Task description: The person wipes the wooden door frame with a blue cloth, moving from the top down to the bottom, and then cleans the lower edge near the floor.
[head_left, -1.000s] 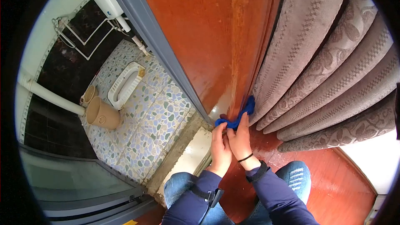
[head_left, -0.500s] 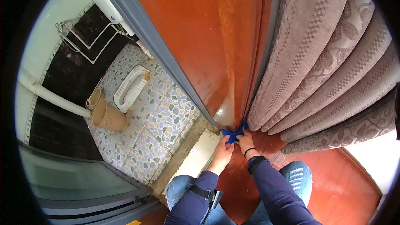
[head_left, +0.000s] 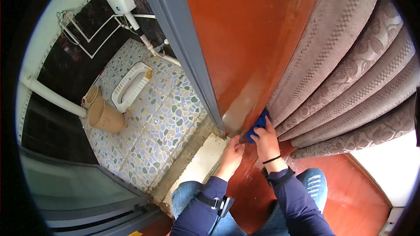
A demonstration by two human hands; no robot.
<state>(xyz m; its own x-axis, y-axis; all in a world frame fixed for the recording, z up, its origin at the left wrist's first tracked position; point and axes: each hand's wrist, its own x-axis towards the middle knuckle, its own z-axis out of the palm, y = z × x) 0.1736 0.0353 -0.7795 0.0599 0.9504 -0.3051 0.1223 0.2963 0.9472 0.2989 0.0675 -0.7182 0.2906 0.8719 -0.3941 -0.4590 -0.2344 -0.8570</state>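
Note:
A blue cloth (head_left: 257, 126) is bunched in my right hand (head_left: 267, 142), whose fingers close on it at the lower edge of the reddish-brown wooden panel (head_left: 249, 39). The cloth touches the panel near the curtain's bottom. Just left of it is my left hand (head_left: 232, 156), its thumb and fingertips close together near the panel's bottom corner; whether anything small is between them is too small to tell. Beneath my left hand lies a pale, worn threshold (head_left: 203, 159).
Patterned curtains (head_left: 337, 61) hang at the right. A grey door frame (head_left: 186, 39) stands beside the panel. On the left, a tiled floor (head_left: 162, 126) holds a squat toilet (head_left: 131, 86) and a tan bucket (head_left: 106, 116). A grey glazed door (head_left: 78, 192) is at lower left.
The blue cloth has moved right and up with my right hand. My left hand, which was at the cloth, is now apart from it. The view has shifted slightly.

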